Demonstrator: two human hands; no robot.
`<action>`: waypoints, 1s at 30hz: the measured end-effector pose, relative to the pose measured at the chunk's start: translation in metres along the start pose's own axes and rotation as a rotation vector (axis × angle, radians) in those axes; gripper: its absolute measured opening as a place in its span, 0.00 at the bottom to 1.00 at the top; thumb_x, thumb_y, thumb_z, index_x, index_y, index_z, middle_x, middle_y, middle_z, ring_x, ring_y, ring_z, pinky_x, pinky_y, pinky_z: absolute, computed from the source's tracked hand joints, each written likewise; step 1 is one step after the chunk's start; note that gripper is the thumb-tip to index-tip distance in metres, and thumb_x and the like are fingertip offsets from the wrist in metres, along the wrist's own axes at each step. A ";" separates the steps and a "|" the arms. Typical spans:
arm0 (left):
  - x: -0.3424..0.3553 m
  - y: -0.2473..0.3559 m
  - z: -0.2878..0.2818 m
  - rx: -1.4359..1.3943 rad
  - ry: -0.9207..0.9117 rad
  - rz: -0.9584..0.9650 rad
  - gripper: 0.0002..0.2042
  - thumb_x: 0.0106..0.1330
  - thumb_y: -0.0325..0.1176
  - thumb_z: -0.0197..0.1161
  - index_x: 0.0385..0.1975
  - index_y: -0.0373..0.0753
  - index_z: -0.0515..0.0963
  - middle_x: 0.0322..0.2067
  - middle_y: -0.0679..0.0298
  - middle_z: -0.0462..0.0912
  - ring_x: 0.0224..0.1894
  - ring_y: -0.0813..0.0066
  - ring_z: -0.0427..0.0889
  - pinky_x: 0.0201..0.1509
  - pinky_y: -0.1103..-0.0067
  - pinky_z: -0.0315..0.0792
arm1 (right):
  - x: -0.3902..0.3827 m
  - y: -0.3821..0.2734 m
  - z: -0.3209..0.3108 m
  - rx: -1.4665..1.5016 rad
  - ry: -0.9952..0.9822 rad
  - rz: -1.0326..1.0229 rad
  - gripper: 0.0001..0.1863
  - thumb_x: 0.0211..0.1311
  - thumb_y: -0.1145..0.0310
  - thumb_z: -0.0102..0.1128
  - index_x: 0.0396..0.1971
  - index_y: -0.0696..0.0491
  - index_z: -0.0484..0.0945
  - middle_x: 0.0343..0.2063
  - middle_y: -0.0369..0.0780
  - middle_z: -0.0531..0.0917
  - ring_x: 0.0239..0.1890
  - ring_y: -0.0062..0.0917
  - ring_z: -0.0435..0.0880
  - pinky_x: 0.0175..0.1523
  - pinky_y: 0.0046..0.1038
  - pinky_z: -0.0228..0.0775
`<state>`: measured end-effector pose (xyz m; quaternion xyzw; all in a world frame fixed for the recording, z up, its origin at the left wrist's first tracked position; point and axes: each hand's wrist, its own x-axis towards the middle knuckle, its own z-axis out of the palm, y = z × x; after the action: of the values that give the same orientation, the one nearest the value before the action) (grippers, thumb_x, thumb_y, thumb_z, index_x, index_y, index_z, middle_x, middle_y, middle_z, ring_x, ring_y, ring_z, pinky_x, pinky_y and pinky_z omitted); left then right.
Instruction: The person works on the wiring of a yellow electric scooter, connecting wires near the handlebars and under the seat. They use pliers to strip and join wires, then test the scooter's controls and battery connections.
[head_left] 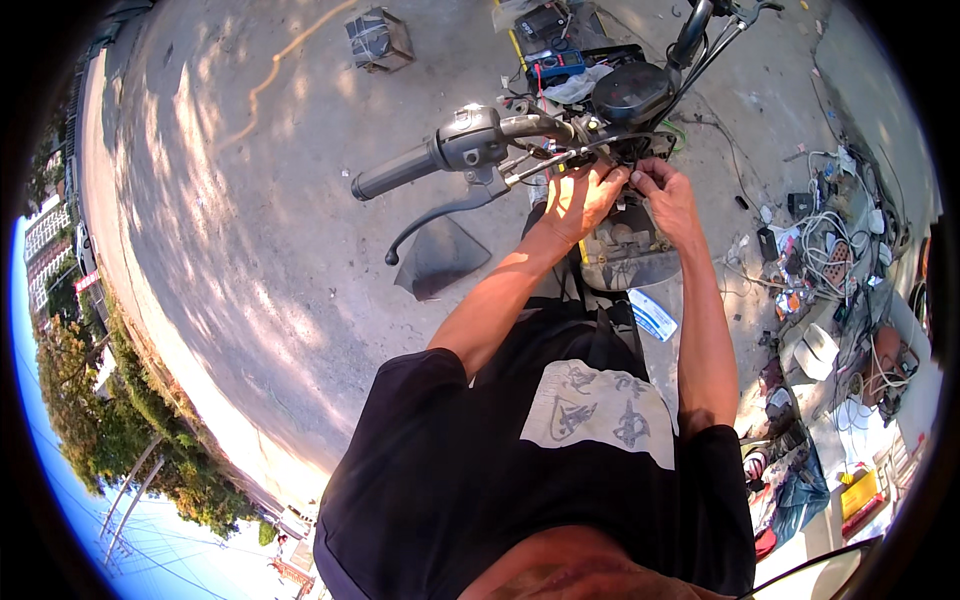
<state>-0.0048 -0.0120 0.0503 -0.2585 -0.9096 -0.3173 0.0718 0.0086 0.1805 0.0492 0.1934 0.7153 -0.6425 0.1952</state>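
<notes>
A two-wheeler's handlebar point(540, 127) stretches across the view before me, with a black grip point(400, 170) and brake lever point(435, 215) on its left. Just below its centre, near a round black housing point(630, 93), both my hands meet. My left hand point(588, 200) has its fingers bent and drawn together under the bar. Beside it, my right hand point(668, 197) pinches with thumb and forefinger. Whatever lies between the fingertips is too small and hidden to name; cables run close by. Under my hands sits a dusty, yellowish-edged part of the vehicle point(625, 255).
A blue multimeter point(555, 65) lies among tools beyond the bar. A strapped box point(380, 40) stands far left; a dark panel point(440, 258) lies under the lever. A blue-and-white packet point(652, 314) rests near my right forearm. Tangled wires point(835, 230) and scrap cover the right side.
</notes>
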 end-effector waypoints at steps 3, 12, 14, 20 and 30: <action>-0.003 0.002 0.014 -0.014 -0.048 -0.083 0.08 0.67 0.36 0.69 0.44 0.46 0.83 0.33 0.65 0.85 0.31 0.62 0.88 0.32 0.68 0.82 | -0.002 -0.004 -0.001 -0.045 0.017 -0.007 0.10 0.71 0.71 0.65 0.46 0.62 0.83 0.35 0.35 0.86 0.39 0.17 0.82 0.47 0.23 0.75; -0.001 -0.022 0.044 -1.737 -0.427 -1.348 0.10 0.71 0.37 0.60 0.30 0.39 0.80 0.23 0.66 0.79 0.21 0.75 0.76 0.26 0.77 0.68 | -0.005 -0.007 0.001 -0.089 0.003 -0.040 0.10 0.71 0.71 0.64 0.45 0.62 0.83 0.36 0.35 0.86 0.39 0.17 0.83 0.47 0.24 0.75; 0.008 -0.016 0.028 -1.600 -0.470 -1.229 0.10 0.71 0.36 0.63 0.31 0.38 0.79 0.23 0.70 0.77 0.21 0.81 0.71 0.25 0.80 0.63 | -0.004 -0.001 -0.003 -0.070 0.014 -0.039 0.10 0.71 0.71 0.64 0.45 0.62 0.83 0.36 0.35 0.86 0.39 0.17 0.83 0.47 0.23 0.75; 0.004 0.009 -0.006 -0.320 -0.107 -0.297 0.10 0.67 0.37 0.70 0.45 0.44 0.84 0.33 0.62 0.86 0.31 0.61 0.87 0.38 0.67 0.81 | -0.007 -0.011 -0.002 0.057 -0.006 0.028 0.09 0.71 0.72 0.64 0.44 0.62 0.83 0.36 0.36 0.87 0.39 0.17 0.83 0.47 0.23 0.75; 0.005 -0.002 0.008 0.015 -0.078 -0.006 0.07 0.66 0.37 0.69 0.41 0.48 0.85 0.33 0.65 0.87 0.32 0.61 0.89 0.31 0.68 0.83 | -0.005 -0.002 -0.003 0.125 -0.003 0.074 0.09 0.72 0.71 0.65 0.45 0.61 0.84 0.36 0.36 0.87 0.38 0.18 0.83 0.45 0.23 0.75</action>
<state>-0.0097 -0.0061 0.0441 -0.2673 -0.9148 -0.3005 0.0372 0.0120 0.1828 0.0537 0.2304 0.6659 -0.6786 0.2073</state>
